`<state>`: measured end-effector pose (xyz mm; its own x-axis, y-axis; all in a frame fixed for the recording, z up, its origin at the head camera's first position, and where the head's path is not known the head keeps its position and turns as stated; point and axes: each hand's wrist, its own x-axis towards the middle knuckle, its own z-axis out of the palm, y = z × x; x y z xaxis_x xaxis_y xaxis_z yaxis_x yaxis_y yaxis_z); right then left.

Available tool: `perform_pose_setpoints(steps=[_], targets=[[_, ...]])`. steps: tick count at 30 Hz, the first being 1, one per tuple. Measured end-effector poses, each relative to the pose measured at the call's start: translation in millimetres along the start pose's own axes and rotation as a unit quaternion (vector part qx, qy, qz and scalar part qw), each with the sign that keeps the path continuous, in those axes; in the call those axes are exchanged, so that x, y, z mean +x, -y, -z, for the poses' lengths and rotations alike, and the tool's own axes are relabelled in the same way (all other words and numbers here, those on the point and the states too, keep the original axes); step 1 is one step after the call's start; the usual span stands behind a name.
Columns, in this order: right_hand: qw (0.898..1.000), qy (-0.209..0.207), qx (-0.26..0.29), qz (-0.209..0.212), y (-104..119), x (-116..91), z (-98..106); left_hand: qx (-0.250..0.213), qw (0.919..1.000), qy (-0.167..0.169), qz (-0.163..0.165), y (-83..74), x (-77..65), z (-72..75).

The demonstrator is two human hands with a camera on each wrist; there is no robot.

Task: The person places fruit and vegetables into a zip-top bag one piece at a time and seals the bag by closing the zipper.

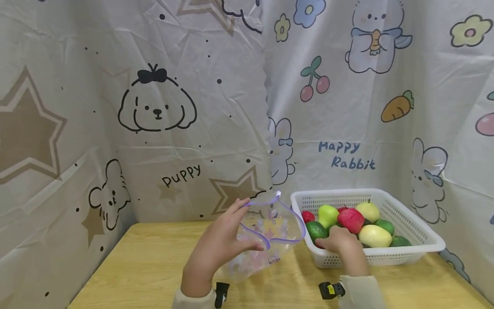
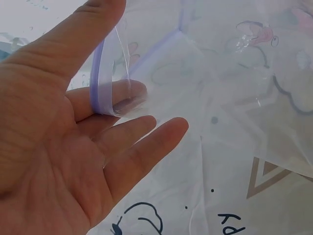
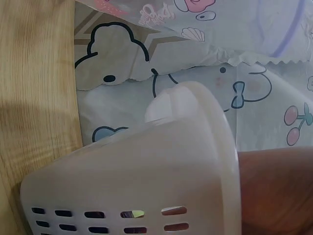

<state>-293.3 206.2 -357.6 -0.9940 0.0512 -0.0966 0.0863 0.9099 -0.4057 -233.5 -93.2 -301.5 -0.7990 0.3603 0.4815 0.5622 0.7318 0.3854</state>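
Note:
My left hand (image 1: 216, 246) holds a clear zip bag (image 1: 252, 262) by its purple-edged mouth, which gapes wide. The thumb lies at the near edge and the fingers at the far one. In the left wrist view, the purple zip strip (image 2: 101, 81) runs between thumb and fingers. My right hand (image 1: 345, 244) reaches into a white plastic basket (image 1: 424, 246) of fruit, at its left front. A dark green fruit (image 1: 316, 231) and a red round fruit (image 1: 350, 221) lie beside it. Its fingertips are hidden among the fruit, so I cannot tell what they grip.
A green pear (image 1: 328, 216), pale yellow fruit (image 1: 375, 236) and several others fill the basket. The basket's slotted wall (image 3: 127, 186) stands before the right wrist camera. A wooden table (image 1: 135, 266) carries everything, with a printed curtain (image 1: 231, 128) behind and at both sides.

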Motion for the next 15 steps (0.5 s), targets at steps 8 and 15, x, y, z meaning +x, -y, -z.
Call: perform_pose_setpoints(steps=[8, 15], targets=[[1.0, -0.006, -0.015, 0.024, 1.0, -0.8, 3.0, 0.01, 0.9999, 0.005, -0.001, -0.2, 1.3, -1.4], [1.0, 0.001, -0.001, 0.029, -1.5, -0.4, 1.3, 0.016, 0.9998, 0.008, -0.002, 0.9, 1.8, -2.5]])
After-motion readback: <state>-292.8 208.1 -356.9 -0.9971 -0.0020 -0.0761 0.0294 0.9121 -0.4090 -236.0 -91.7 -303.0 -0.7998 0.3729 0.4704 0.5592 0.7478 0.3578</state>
